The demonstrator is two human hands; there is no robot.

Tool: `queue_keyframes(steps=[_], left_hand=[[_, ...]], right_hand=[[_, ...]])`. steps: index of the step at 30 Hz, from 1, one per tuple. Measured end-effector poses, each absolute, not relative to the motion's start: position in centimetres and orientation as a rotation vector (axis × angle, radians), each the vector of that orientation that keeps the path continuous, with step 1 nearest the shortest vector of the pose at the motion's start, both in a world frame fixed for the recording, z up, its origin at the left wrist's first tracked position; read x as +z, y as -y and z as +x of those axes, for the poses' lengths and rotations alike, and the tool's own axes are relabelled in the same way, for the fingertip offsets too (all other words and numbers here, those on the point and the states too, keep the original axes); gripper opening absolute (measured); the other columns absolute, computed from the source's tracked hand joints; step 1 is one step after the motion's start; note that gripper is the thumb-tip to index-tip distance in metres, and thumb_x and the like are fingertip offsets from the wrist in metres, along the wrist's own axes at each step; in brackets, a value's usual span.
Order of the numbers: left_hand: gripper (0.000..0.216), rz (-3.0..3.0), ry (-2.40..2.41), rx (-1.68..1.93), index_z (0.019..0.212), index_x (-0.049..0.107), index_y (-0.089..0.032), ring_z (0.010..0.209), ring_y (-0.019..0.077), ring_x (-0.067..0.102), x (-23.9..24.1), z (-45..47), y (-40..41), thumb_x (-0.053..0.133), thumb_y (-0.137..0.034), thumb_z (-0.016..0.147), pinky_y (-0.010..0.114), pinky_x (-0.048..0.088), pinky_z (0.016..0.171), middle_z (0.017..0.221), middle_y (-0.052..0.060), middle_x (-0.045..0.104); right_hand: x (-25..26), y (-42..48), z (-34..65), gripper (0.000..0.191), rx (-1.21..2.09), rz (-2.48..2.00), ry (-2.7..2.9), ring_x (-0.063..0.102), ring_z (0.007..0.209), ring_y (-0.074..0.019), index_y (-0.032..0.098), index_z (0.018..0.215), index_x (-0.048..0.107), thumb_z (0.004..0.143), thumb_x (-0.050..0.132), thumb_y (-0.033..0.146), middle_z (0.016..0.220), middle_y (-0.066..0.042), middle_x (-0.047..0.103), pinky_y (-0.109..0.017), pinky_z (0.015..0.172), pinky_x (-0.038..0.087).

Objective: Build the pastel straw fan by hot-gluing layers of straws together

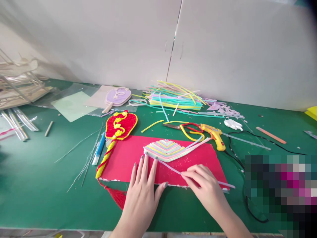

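Note:
A red mat lies on the green table. On it rests a fan-shaped piece built from pastel strips in chevron rows. My left hand lies flat on the mat with fingers spread, its fingertips touching the piece's lower left edge. My right hand pinches a pale lilac strip that runs from the piece's lower edge across the mat and out past its right corner.
A red and yellow fan with tassel lies left of the mat. A yellow glue gun, scissors, and a pile of coloured strips sit behind. A purple fan and plastic sleeves are further left. White boards wall the back.

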State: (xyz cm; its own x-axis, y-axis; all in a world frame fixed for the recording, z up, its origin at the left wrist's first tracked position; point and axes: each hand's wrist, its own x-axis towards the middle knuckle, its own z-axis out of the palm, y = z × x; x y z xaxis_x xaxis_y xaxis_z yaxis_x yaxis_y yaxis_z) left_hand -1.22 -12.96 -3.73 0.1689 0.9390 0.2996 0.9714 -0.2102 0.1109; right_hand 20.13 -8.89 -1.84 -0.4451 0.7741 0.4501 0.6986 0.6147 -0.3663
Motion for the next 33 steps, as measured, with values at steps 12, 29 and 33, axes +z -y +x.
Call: queue_keyframes(steps=[12,29,33], left_hand=[[0.058,-2.285,1.872,-0.418,0.141,0.043,-0.014,0.135,0.0343,0.039,-3.9,-1.1,12.7,0.04,-0.048,0.094,0.052,0.04,0.104,0.148,0.022,0.036],[0.057,-2.3,1.867,-0.45,0.142,0.043,-0.018,0.134,0.0348,0.04,-3.8,-1.1,12.7,0.042,-0.048,0.093,0.053,0.041,0.103,0.148,0.023,0.037],[0.056,-2.302,1.88,-0.467,0.142,0.042,-0.021,0.135,0.0348,0.039,-3.8,-1.1,12.7,0.044,-0.047,0.092,0.053,0.04,0.104,0.149,0.022,0.035]], right_hand=[[-1.6,7.9,20.4,0.011,0.144,-1.172,2.27,0.06,0.075,-0.0172,0.021,0.088,0.066,0.091,0.055,0.02,0.081,-0.004,0.064,-0.032,0.073,0.046],[-1.6,6.2,16.8,0.016,0.094,-1.027,2.338,0.062,0.082,-0.0172,0.018,0.094,0.067,0.092,0.052,0.016,0.084,-0.005,0.068,-0.031,0.076,0.049],[-1.8,6.3,16.7,0.016,0.083,-1.027,2.318,0.062,0.082,-0.0167,0.019,0.095,0.068,0.092,0.052,0.016,0.085,-0.004,0.068,-0.032,0.076,0.049]])
